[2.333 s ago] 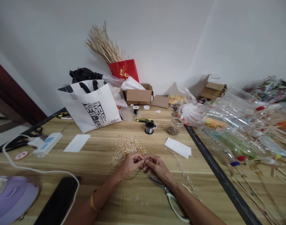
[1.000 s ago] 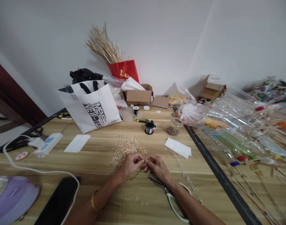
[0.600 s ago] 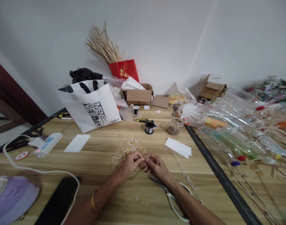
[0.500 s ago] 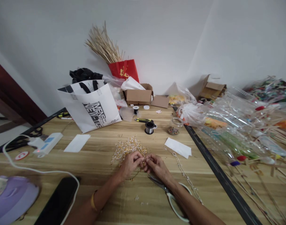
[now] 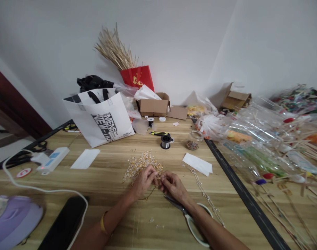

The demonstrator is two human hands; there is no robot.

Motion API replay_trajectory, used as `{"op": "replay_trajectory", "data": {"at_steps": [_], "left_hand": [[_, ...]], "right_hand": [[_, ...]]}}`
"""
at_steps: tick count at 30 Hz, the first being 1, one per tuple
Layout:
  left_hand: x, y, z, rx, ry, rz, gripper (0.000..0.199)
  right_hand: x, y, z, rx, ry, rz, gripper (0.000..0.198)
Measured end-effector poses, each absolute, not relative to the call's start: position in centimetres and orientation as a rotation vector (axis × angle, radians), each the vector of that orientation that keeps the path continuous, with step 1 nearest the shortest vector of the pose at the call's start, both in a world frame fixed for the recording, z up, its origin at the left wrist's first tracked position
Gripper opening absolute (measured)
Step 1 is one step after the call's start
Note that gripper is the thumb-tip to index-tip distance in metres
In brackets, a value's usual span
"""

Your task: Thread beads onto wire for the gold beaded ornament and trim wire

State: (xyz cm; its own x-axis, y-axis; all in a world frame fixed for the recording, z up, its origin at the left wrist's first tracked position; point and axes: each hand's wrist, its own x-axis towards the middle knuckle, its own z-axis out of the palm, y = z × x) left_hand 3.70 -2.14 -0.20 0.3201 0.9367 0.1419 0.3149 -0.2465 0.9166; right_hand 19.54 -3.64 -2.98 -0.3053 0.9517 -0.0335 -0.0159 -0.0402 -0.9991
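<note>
A heap of gold and clear beadwork point(image 5: 141, 163) lies on the wooden table, right behind my hands. My left hand point(image 5: 145, 179) is closed in a pinch at the heap's front edge; what its fingertips hold is too small to name. Close by on the right, my right hand point(image 5: 171, 184) also pinches, its fingertips a small gap from the left ones. Under my right wrist lie scissors point(image 5: 191, 222) with white handles, partly covered by the forearm. A beaded chain point(image 5: 206, 198) stretches along the table right of that arm.
Behind the heap stand a wire spool point(image 5: 165, 141), a cutter knife point(image 5: 159, 133) and a glass jar point(image 5: 193, 140) of beads. White paper point(image 5: 197, 164) lies at right. A power strip point(image 5: 54, 160) and black phone-like object point(image 5: 63, 224) are at left; plastic-wrapped items point(image 5: 257, 139) crowd the right.
My hands have drawn slightly apart, the left fingertips shifting a little left and up. The heap, scissors and chain stay in place.
</note>
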Motion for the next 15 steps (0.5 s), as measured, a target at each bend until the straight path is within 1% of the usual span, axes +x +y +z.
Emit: {"op": "replay_trajectory", "data": {"at_steps": [4,8,11,15], "left_hand": [[3.68,-2.19,-0.17,1.729,1.145,0.931,0.022],[3.61,-2.03,-0.43,1.714,1.15,0.921,0.023],[3.64,-1.86,-0.77,1.669,1.115,0.925,0.024],[3.64,-1.82,-0.96,1.627,1.055,0.914,0.026]], "right_hand": [[19.65,-3.56,-3.21,-1.079,-1.44,1.363,0.027],[19.78,-3.47,-3.08,-1.117,-1.462,1.239,0.028],[19.81,-3.34,-3.04,-1.114,-1.411,1.243,0.03],[19.73,-3.19,-2.9,-1.093,-1.291,1.328,0.033]]}}
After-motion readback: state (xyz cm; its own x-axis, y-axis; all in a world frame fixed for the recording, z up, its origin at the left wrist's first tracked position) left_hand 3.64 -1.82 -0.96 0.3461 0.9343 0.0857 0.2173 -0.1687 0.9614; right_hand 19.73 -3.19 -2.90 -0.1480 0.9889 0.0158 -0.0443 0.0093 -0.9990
